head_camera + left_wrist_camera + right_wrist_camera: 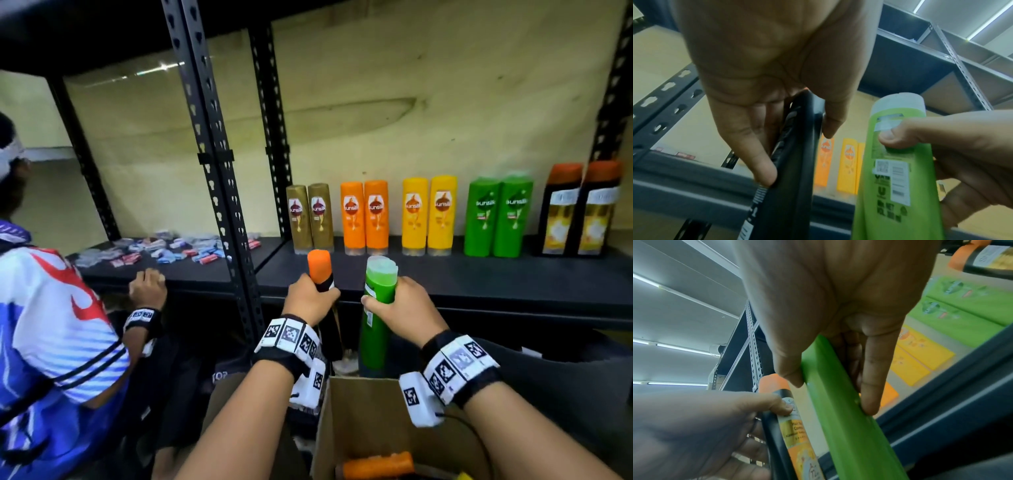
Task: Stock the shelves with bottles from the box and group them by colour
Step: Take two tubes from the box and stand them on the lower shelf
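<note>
My left hand (310, 301) grips a black bottle with an orange cap (319, 267) near its top, held upright in front of the shelf (445, 274). In the left wrist view the black bottle (795, 170) runs down from my fingers (764, 168). My right hand (400, 308) grips a green bottle (376, 322) with a pale cap, also upright; the right wrist view shows the green bottle (840, 410) between thumb and fingers. On the shelf stand pairs of gold (310, 217), orange (364, 216), yellow (428, 214), green (498, 216) and black bottles (579, 209). The cardboard box (342, 404) is below my wrists.
An orange bottle (378, 466) lies in the box. Another person (44, 325) stands at the left with a hand (148, 287) on the neighbouring shelf, which holds several small packets (171, 250). A black perforated upright (219, 178) separates the two shelf bays.
</note>
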